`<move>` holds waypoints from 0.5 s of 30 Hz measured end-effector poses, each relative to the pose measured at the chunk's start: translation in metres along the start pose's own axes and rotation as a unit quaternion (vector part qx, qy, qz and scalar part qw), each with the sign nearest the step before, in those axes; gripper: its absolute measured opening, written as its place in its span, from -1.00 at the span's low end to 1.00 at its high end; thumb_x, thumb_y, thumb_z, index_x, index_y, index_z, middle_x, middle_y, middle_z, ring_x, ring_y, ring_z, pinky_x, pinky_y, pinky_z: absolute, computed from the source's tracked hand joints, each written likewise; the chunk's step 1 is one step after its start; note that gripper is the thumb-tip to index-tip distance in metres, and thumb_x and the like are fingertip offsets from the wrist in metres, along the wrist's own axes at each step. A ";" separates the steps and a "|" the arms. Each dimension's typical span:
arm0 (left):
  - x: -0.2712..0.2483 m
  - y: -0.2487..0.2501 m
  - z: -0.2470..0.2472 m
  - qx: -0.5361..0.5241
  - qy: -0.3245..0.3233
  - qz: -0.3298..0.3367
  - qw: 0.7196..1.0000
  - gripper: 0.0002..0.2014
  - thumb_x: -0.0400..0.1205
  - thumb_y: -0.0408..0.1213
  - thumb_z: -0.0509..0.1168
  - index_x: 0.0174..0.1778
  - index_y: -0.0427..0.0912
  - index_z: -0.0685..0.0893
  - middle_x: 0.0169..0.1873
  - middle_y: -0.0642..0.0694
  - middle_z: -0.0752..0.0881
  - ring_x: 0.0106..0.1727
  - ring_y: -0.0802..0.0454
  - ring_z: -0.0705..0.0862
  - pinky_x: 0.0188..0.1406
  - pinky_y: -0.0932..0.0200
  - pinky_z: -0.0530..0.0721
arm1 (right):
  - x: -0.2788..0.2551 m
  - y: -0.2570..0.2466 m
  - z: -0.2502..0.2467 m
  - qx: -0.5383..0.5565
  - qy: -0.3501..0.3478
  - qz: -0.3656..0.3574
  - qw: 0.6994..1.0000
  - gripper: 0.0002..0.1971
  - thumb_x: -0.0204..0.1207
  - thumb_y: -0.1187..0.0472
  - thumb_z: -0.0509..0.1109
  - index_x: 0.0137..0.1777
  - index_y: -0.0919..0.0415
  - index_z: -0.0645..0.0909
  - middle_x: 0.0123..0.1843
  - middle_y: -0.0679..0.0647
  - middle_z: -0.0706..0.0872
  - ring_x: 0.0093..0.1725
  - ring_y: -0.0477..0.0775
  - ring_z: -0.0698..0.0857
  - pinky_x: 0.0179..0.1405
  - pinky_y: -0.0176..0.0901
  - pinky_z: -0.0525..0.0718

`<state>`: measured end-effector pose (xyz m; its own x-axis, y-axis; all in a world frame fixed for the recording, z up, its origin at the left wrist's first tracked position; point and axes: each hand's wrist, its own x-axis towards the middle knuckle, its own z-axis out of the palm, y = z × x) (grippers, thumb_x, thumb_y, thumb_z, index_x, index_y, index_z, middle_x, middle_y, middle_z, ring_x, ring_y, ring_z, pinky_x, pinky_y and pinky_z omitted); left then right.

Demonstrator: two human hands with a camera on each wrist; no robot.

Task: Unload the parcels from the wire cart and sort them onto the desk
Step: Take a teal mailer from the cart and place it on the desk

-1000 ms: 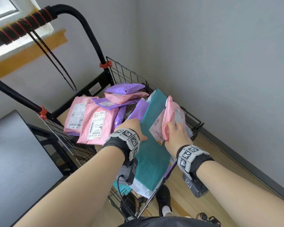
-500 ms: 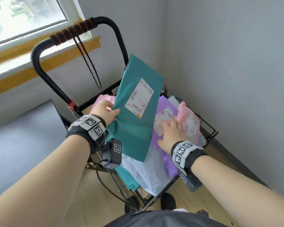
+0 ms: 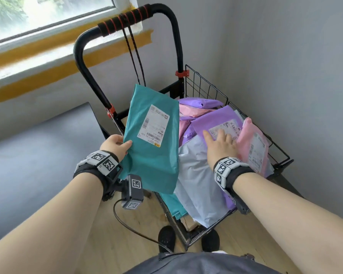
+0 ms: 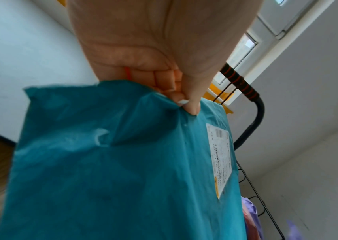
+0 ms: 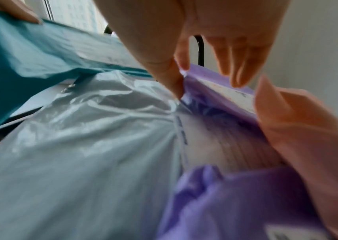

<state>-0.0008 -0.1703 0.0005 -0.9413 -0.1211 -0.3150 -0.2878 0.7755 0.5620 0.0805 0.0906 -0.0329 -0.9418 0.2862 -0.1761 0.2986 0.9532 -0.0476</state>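
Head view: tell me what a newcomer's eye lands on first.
The big teal parcel, held up over the wire cart with the left hand gripping its edge, white label facing the camera. Next, the right hand laid on a purple parcel atop the heap in the cart, with a pink parcel standing beside it.

The head camera looks steeply down from above at both forearms and the wire cart [image 3: 206,89]. The left wrist camera sits close beneath the left hand [image 4: 164,53], facing along the teal parcel [image 4: 112,170]. The right wrist camera views close along the right hand [image 5: 215,32]; all three share that teal parcel.
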 end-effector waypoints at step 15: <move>0.026 -0.032 -0.018 -0.031 -0.040 0.022 0.998 -0.77 0.66 -0.11 0.26 0.08 -0.19 0.59 -0.39 0.02 0.58 -0.39 0.11 0.53 -0.46 0.23 0.46 | -0.013 -0.064 -0.008 -0.043 -0.109 -0.036 0.992 -0.67 0.59 0.37 0.16 0.34 0.27 0.47 0.32 0.27 0.38 0.28 0.35 0.52 0.14 0.12 0.59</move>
<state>-0.0191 -0.2099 -0.0119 -0.9372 -0.0354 -0.3469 -0.2584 0.7387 0.6226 0.0719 0.0263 -0.0201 -0.9014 0.1979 -0.3851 0.2086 0.9779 0.0143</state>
